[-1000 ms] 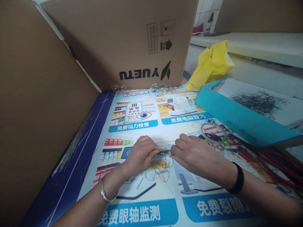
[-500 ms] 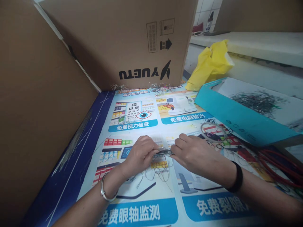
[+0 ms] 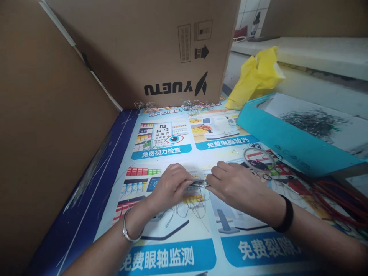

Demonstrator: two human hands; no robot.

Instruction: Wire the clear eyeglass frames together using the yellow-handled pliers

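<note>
My right hand [image 3: 232, 182] is closed round what looks like a pair of small pliers [image 3: 201, 183]; its metal head and pivot show, pointing left, while its handles are hidden in my palm. At the tip of the pliers, my left hand [image 3: 174, 183] is closed in a pinch of thumb and forefinger. Whatever it pinches is too small to make out. Just below the hands, thin loops of wire [image 3: 193, 209] lie over the printed sheet [image 3: 201, 237]. A silver bangle is on my left wrist and a black band on my right.
A blue box [image 3: 287, 147] at right holds a heap of short wire pieces [image 3: 316, 123]. Behind it sits a yellow bag [image 3: 255, 82]. Cardboard walls [image 3: 129, 46] stand at the back and left. A wire coil [image 3: 259, 160] and red cable [image 3: 342, 203] lie at right.
The head of the pliers has turned slightly and looks brighter. Both hands stay in nearly the same place.
</note>
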